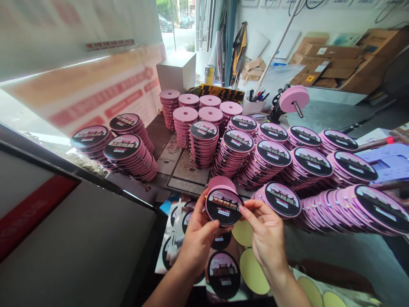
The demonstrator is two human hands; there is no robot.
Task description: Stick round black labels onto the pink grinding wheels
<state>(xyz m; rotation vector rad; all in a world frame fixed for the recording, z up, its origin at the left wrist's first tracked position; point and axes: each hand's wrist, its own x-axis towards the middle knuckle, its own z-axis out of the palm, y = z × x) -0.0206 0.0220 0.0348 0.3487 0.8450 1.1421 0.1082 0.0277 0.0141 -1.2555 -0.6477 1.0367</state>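
In the middle of the head view my left hand (200, 232) is closed around a pink foam spool (223, 183). A round black-and-pink sticker (225, 204) covers the spool's near face, its lower edge beneath my left thumb. My right hand (266, 226) pinches the right edge of that sticker between thumb and fingers. Whether the sticker is fully stuck down I cannot tell. Below my hands lies a sticker sheet (223, 273), with printed circles on its left and bare yellow-green circles (254, 270) on its right. More sheets (175, 238) lie to the left.
Stacks of labelled spools (276, 153) stand across the table, and a leaning row (348, 209) lies at right. Plain pink spools (185, 115) stand behind. A winder (294, 99) with pink discs, a pen holder (254, 104) and cardboard boxes (332, 53) are farther back.
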